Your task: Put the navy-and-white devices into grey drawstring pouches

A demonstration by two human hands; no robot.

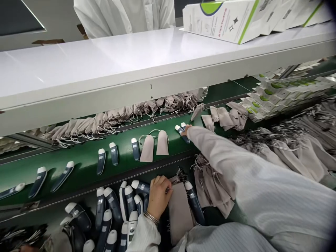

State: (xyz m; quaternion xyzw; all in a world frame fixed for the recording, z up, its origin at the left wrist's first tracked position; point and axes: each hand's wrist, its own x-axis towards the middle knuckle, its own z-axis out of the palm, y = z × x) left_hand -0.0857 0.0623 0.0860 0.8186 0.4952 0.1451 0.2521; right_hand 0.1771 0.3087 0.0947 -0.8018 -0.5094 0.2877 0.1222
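Observation:
My left hand (159,196), with bangles at the wrist, has its fingers curled at the top edge of a beige drawstring pouch (180,213). Beside that pouch lies a dark blue handheld device (194,203) with a white tip. Reaching forward over the green belt (86,148), my right hand (187,130) has its fingers closed at a pair of similar white-tipped devices (184,135); its palm is hidden by the sleeve. Two pouches (147,148) lie on the belt to its left. Several more devices (112,203) are heaped left of my left hand.
A white shelf (118,66) crosses above the belt, bearing white-and-green boxes (220,21). Behind it stands a person in a white coat (126,15). Pouches (288,150) pile up at right, others (126,115) line the belt's far side. Folded cartons (278,94) are at far right.

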